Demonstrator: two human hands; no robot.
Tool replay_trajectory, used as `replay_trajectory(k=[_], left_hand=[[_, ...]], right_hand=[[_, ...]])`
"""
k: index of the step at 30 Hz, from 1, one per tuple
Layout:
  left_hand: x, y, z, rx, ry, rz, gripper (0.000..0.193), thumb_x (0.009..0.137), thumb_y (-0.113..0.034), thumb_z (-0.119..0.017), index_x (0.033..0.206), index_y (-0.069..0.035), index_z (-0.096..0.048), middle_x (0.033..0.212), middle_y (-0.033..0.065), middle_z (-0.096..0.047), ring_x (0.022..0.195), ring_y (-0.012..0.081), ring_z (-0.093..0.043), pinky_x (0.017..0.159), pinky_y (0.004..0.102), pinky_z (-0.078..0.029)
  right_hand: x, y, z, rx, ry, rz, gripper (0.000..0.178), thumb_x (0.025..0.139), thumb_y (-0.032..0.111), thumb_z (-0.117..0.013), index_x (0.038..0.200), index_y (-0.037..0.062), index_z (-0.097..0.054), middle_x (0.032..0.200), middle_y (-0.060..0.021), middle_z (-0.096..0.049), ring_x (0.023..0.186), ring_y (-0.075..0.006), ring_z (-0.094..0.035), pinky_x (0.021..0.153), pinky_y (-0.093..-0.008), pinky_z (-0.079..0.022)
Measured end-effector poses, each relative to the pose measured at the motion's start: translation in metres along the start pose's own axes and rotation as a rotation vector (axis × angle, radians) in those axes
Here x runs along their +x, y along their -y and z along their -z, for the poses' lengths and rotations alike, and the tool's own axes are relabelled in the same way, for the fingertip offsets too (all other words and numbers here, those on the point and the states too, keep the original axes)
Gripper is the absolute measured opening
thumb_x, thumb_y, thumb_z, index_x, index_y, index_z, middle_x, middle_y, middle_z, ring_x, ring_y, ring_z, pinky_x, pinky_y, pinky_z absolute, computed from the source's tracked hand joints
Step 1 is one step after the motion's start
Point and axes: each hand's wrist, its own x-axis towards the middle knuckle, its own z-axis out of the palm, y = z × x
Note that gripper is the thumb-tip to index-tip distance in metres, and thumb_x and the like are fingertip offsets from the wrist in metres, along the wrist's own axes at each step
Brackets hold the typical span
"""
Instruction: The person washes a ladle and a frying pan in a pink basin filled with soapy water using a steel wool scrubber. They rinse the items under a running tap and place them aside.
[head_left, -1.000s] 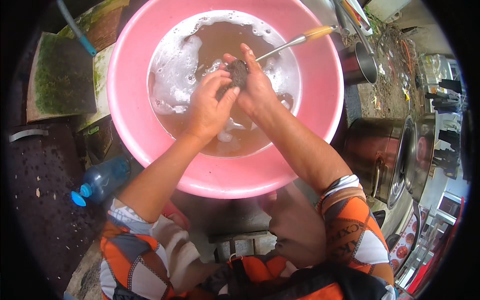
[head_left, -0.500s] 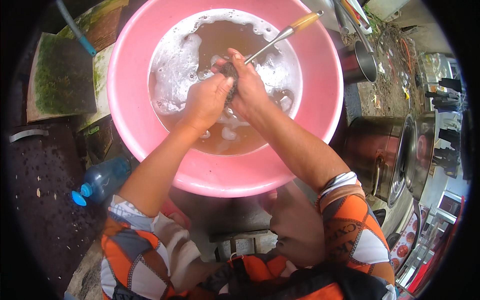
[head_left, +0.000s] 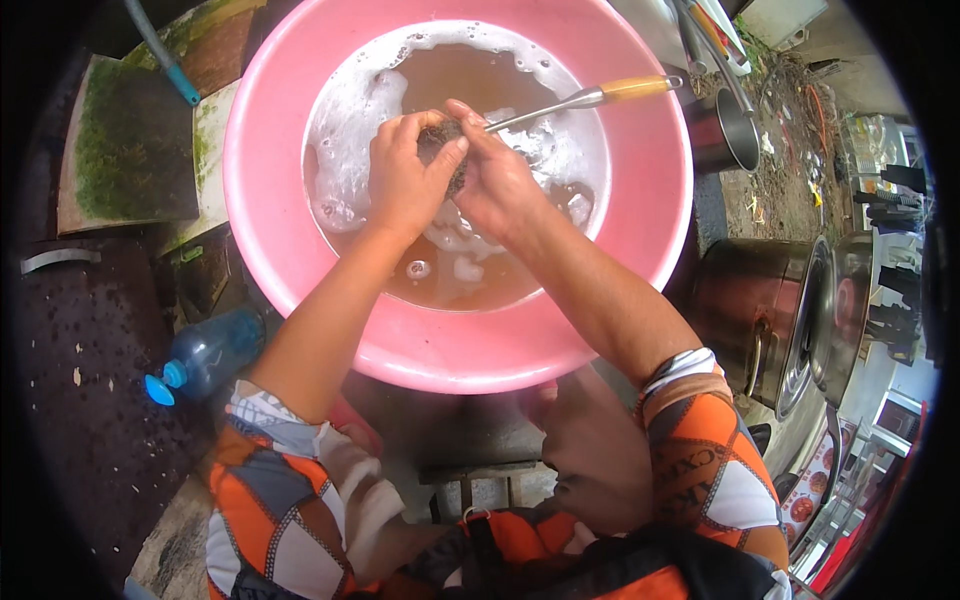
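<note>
A dark scrubber is bunched between the hands at upper centre; the left hand curls its fingers closed around it, while the right hand's grip is unclear. A wooden-handled utensil slants rightward, over the pink basin.

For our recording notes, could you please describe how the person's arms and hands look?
The left hand and right hand are ungloved, the forearms bare. The sleeves are patterned in orange, grey and white, with dark lettering on the right one.
</note>
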Motion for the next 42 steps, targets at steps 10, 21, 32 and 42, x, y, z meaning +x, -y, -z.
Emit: replay_trajectory(k=[10,21,32,42], left_hand=[[-0.009,0.007,-0.016,-0.160,0.050,0.044,0.030,0.077,-0.019,-0.069,0.104,-0.009,-0.060,0.111,0.0147,-0.051,0.111,0.0316,-0.044,0.096,0.0397,-0.036],[-0.005,0.005,-0.008,-0.216,0.103,0.036,0.028,0.076,-0.017,-0.069,0.103,-0.011,-0.064,0.107,0.0130,-0.054,0.106,0.0283,-0.053,0.093,0.0360,-0.041],[-0.004,0.001,-0.007,-0.318,0.159,0.103,0.025,0.077,-0.013,-0.065,0.101,-0.007,-0.063,0.110,0.0116,-0.058,0.103,0.0254,-0.055,0.090,0.0345,-0.042],[-0.005,0.001,0.003,-0.791,0.267,0.458,0.021,0.084,-0.011,-0.061,0.103,-0.004,-0.063,0.105,0.0045,-0.059,0.094,0.0111,-0.055,0.082,0.0260,-0.045]], right_hand=[[0.000,-0.006,0.007,0.049,-0.088,-0.092,0.037,0.095,0.029,-0.047,0.128,0.0132,-0.044,0.123,-0.0104,-0.045,0.112,-0.0272,-0.047,0.089,-0.0469,-0.044],[0.002,-0.001,-0.001,0.024,-0.098,-0.125,0.037,0.101,0.031,-0.026,0.125,0.0111,-0.045,0.126,-0.0080,-0.049,0.115,-0.0250,-0.048,0.098,-0.0443,-0.041],[0.007,-0.003,0.011,0.037,-0.038,-0.150,0.044,0.100,0.038,-0.024,0.124,0.0093,-0.047,0.118,-0.0116,-0.052,0.109,-0.0266,-0.052,0.094,-0.0435,-0.045],[0.005,-0.002,0.011,-0.133,-0.094,-0.160,0.041,0.100,0.036,-0.029,0.116,0.0060,-0.051,0.107,-0.0121,-0.055,0.097,-0.0242,-0.059,0.082,-0.0417,-0.052]])
